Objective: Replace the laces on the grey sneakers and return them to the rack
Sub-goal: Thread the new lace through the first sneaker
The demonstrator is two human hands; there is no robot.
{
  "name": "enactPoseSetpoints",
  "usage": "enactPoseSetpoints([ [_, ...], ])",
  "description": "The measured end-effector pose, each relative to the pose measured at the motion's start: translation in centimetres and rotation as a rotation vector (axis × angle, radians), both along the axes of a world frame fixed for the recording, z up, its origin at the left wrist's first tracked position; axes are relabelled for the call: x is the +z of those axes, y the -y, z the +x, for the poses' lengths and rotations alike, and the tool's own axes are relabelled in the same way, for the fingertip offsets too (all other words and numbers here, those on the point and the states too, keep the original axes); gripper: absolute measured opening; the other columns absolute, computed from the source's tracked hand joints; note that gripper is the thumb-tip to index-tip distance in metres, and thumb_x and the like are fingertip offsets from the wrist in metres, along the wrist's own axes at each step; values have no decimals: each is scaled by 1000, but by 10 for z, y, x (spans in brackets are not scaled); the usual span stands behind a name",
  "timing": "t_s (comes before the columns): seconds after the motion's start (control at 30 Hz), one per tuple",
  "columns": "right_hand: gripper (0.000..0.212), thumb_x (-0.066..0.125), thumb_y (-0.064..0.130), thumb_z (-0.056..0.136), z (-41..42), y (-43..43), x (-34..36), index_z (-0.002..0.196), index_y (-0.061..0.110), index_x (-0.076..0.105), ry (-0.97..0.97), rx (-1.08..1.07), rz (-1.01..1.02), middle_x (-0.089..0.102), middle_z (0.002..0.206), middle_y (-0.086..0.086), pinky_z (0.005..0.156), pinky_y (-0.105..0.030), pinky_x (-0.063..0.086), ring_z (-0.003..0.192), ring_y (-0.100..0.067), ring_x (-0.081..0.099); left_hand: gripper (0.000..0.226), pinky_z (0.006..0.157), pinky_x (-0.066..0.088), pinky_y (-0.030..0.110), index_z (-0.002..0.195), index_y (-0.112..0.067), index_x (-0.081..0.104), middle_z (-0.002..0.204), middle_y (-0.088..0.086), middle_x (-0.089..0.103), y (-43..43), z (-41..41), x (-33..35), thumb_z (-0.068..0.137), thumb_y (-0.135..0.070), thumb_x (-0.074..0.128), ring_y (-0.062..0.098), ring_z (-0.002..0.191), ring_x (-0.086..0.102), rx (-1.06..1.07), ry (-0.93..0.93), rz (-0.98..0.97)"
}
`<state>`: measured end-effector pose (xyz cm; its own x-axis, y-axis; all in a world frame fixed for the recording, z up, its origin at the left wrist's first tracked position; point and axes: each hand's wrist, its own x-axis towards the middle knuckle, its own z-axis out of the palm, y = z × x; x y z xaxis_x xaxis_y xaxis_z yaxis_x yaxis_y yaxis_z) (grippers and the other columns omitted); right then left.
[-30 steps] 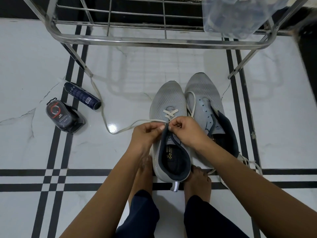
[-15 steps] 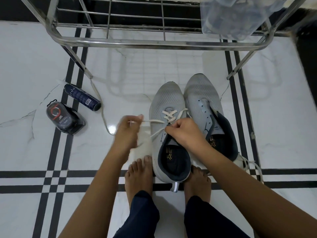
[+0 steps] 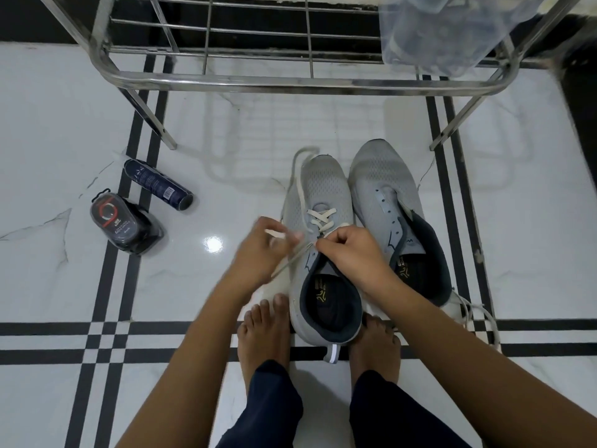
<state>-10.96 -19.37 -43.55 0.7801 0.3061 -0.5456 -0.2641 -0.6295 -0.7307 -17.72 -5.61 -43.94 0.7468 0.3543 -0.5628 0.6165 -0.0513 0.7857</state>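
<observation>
The sneaker (image 3: 326, 189) is braced between bare feet (image 3: 263, 331) — for steadiness. Its lace (image 3: 318, 218) is pinched by the left hand (image 3: 261, 250) and the right hand (image 3: 352, 253) for threading

Light: even, moderately bright, falling from overhead. A small round glare spot (image 3: 213, 244) is burning out on the glossy floor (image 3: 64, 140), just left of the left hand's fingers (image 3: 286, 236). The rack (image 3: 290, 81) is throwing a pale, soft-edged grid onto the tiles beyond the fingertips; shadow or reflection, cannot tell. The left hand (image 3: 261, 253) is smearing with motion blur, and the lace (image 3: 290, 260) beneath its fingers is streaking. The right hand (image 3: 352, 253) is rendering sharp. Far from the fingers, wide-angle distortion is bowing the rack rail and floor lines. The bag (image 3: 452, 30), beyond and right of the fingers, is looking soft.
</observation>
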Motion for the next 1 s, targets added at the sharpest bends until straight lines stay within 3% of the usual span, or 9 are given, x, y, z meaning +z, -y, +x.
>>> enactPoseSetpoints([
  [0.07,26,64,17,81,0,0,-1,74,-8,62,10,-6,-19,49,60,-5,53,-22,37,56,-12,47,13,57,36,12,90,-18,56,89,-3,59,12,3,-13,88,-30,60,11,78,52,-286,27,235],
  [0.17,20,65,18,82,1,2,-2,69,3,63,-9,-10,-24,48,54,1,56,-23,38,53,-11,46,11,61,37,13,80,-20,56,87,-4,61,6,5,-14,92,-17,54,12,79,52,-184,102,255],
  [0.3,18,65,18,83,0,1,-2,70,7,63,-46,-41,-5,49,52,4,58,-22,41,51,-8,47,26,64,48,20,76,-11,52,77,-5,68,-14,-10,-9,97,-4,38,13,76,58,487,340,-488],
  [0.4,16,65,18,83,0,0,-1,73,4,64,-33,-29,0,49,54,3,54,-20,40,50,-7,46,29,61,55,26,74,-8,48,62,1,62,-4,-10,-4,99,-10,32,15,65,65,583,328,-868],
  [0.53,20,66,21,82,4,-1,-5,69,7,61,-4,1,-45,52,57,4,57,-21,41,54,-8,48,16,46,45,24,84,-10,47,63,6,55,4,14,-5,93,-22,55,13,47,50,361,83,-316],
  [0.67,20,66,23,84,18,-4,-1,69,22,52,143,71,-75,55,67,6,61,-22,42,60,-6,49,23,64,43,27,89,-11,56,78,2,59,6,36,-11,85,-31,66,16,70,54,50,-34,58],
  [0.77,2,59,16,89,32,-5,15,91,15,61,377,285,-58,57,100,-2,68,-10,38,85,-9,53,19,80,42,32,90,-12,63,85,3,65,14,44,-8,88,-31,60,22,86,59,-117,32,319],
  [0.87,40,50,7,89,53,-11,30,126,19,55,485,748,-212,39,141,3,101,-24,31,124,-22,36,25,87,25,33,106,-20,65,109,0,64,22,44,-1,95,-34,47,24,110,48,-391,55,680],
  [1.0,26,53,19,92,73,-20,44,115,17,64,314,974,-439,63,107,-2,83,-34,47,94,-19,55,31,90,18,33,115,-24,64,115,-3,60,24,41,2,95,-38,44,21,116,39,-493,97,848],
])
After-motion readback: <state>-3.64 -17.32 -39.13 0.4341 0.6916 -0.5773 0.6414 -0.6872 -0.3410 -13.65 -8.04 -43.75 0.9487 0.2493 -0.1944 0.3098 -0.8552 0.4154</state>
